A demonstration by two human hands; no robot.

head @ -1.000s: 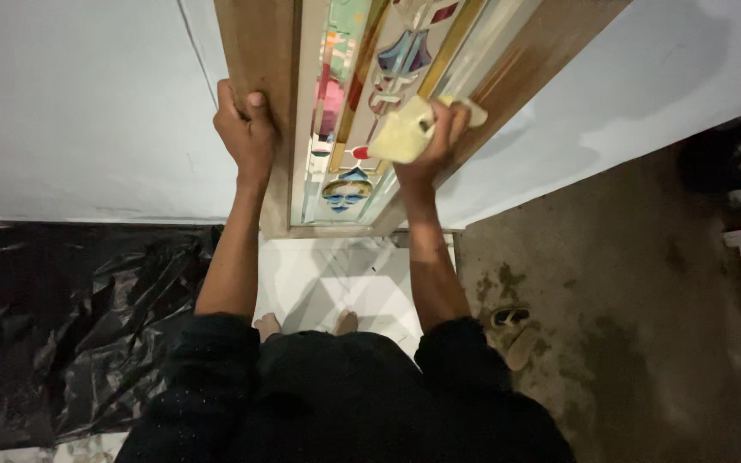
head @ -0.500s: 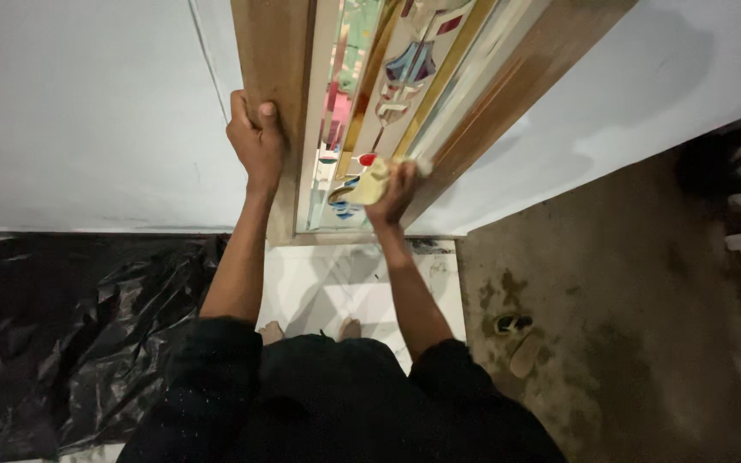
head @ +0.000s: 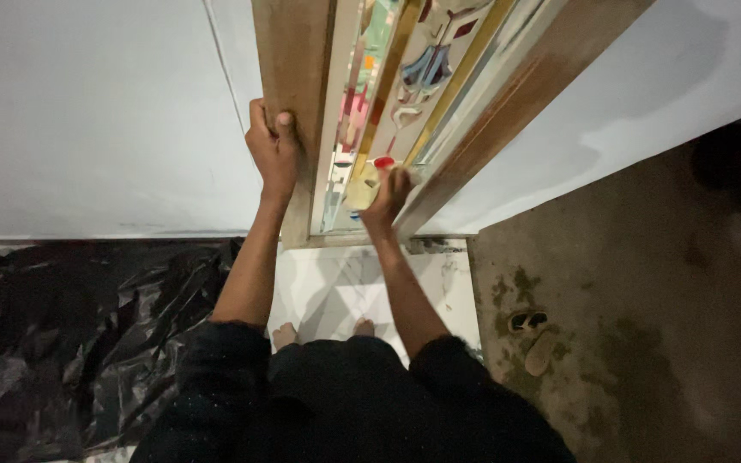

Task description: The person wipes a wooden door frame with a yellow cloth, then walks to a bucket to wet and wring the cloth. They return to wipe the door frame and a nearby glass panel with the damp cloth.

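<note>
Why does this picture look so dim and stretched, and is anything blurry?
Head view: light is low and uneven, with soft shadows on the white wall. The wide lens splays the wooden frame outward. The right hand and its pale cloth look slightly smeared; the left hand is sharper.

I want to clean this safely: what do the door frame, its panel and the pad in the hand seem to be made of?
Door frame: bare-looking matte wood, brown grain. Panel: likely stained glass, glossy coloured pieces. Pad in the right hand: pale yellow, perhaps sponge or cloth.
</note>
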